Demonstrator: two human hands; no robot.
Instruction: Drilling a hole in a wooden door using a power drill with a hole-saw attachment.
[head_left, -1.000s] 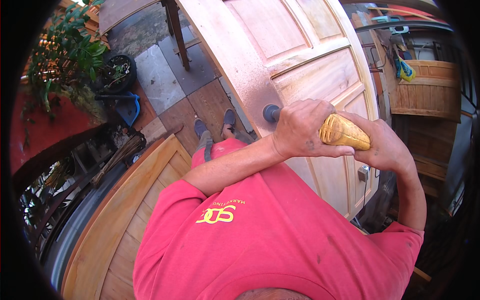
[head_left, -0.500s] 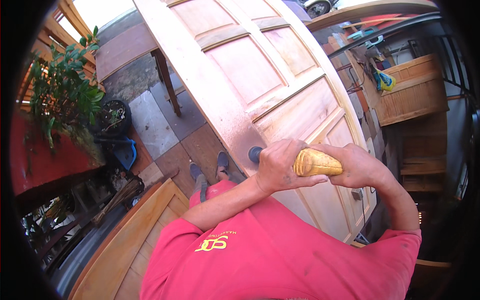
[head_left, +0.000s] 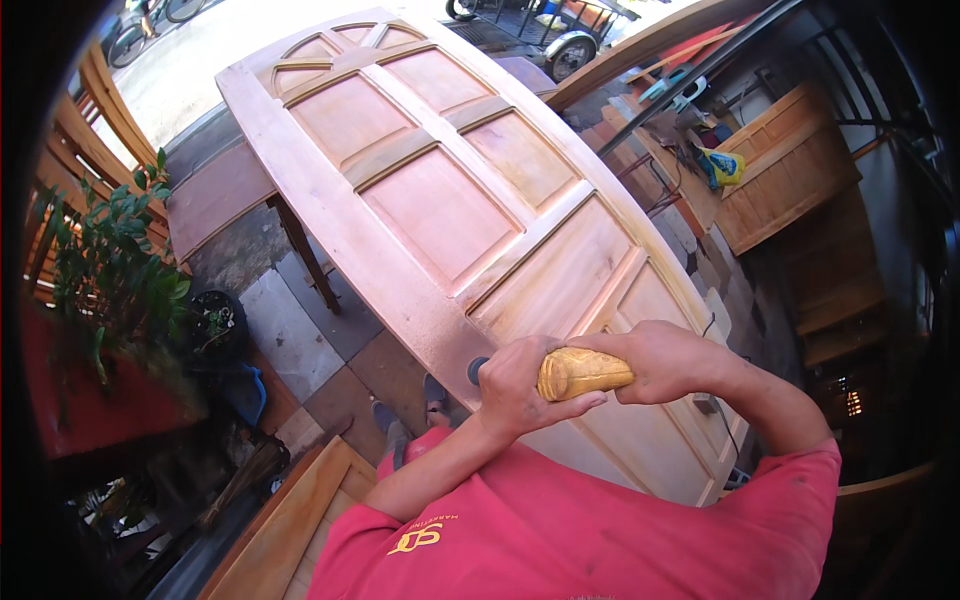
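Note:
A panelled wooden door (head_left: 440, 210) lies flat in front of me, with an arched pattern at its far end. Both my hands are closed around a yellow-bodied power sander (head_left: 585, 374) over the door's near left part. My left hand (head_left: 515, 385) wraps the end beside a dark blue round piece (head_left: 477, 370). The other end sits in my right hand (head_left: 665, 362), fingers curled around it. Fine brownish dust lies on the door's left border around the tool. My hands and the tool's body hide its underside, so its contact with the wood cannot be seen.
A low brown table (head_left: 220, 200) stands left of the door. A leafy plant (head_left: 110, 240) and a black pot (head_left: 215, 325) are further left. Another wooden door (head_left: 290, 520) leans at my lower left. A wooden cabinet (head_left: 790, 170) stands right. A cord (head_left: 738, 440) trails at the door's right edge.
The view has swung up, bringing the door's arched far end and the street into sight. My hands and the sander sit lower and further left in the picture, the grip unchanged.

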